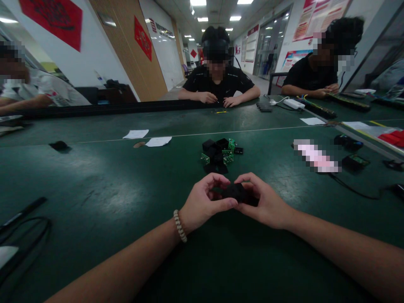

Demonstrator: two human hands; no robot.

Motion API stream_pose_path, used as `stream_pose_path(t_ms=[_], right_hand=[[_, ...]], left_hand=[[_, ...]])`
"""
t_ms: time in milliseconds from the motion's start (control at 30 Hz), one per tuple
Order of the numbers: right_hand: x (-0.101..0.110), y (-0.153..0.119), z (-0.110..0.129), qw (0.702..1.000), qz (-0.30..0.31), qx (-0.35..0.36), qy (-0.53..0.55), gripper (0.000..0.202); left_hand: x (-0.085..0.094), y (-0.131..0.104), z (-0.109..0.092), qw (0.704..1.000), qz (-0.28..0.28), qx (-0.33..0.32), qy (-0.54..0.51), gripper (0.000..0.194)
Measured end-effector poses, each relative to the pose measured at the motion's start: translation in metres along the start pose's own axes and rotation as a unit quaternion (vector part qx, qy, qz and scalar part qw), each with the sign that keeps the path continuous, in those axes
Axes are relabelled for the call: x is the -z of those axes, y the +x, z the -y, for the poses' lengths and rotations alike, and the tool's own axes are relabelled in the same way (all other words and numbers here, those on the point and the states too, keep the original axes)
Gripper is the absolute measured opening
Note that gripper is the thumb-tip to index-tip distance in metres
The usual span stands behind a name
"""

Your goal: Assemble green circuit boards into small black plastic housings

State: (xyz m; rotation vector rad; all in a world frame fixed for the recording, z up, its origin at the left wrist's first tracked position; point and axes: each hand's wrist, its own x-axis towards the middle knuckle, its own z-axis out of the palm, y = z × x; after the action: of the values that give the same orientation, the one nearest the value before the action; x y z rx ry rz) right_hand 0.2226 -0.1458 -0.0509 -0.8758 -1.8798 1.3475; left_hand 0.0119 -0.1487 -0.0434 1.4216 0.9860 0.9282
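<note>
Between my two hands is a small black plastic part (235, 192), raised a little over the green tabletop or resting on it; I cannot tell which. My left hand (206, 200), with a beaded bracelet (179, 226) at the wrist, grips it from the left with thumb and fingers. From the right, my right hand (267, 200) closes its fingers and thumb round the other side. The fingers hide much of the part. Just beyond my hands lies a pile of black plastic housings (216, 153) mixed with green circuit boards (229, 153).
Paper slips (158, 142) lie left of the pile. Cables (28, 223) run at the near left. To the right are a pixelated pink object (317, 155), a black cable (356, 189) and black devices (349, 142). A person (219, 80) sits opposite; others sit left and right.
</note>
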Motion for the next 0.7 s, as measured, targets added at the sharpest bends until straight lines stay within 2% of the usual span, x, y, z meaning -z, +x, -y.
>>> stream_pose_path(t_ms=[133, 333, 533, 700], right_hand=[[-0.0010, 0.0017, -0.0022, 0.999, -0.025, -0.006, 0.034, 0.041], [-0.0015, 0.0019, -0.0036, 0.997, -0.056, -0.020, 0.051, 0.044], [-0.0013, 0.0027, -0.0031, 0.998, -0.047, -0.007, 0.039, 0.043], [-0.0018, 0.0039, -0.0065, 0.998, -0.063, 0.009, 0.026, 0.042]], left_hand=[[-0.0023, -0.0025, -0.0018, 0.998, 0.005, -0.036, 0.043, 0.063], [-0.0010, -0.0032, 0.0046, 0.992, 0.020, -0.090, 0.082, 0.040], [0.0002, -0.0013, 0.0055, 0.992, 0.015, -0.098, 0.076, 0.040], [-0.0016, -0.0011, 0.0018, 0.993, -0.015, -0.094, 0.071, 0.040]])
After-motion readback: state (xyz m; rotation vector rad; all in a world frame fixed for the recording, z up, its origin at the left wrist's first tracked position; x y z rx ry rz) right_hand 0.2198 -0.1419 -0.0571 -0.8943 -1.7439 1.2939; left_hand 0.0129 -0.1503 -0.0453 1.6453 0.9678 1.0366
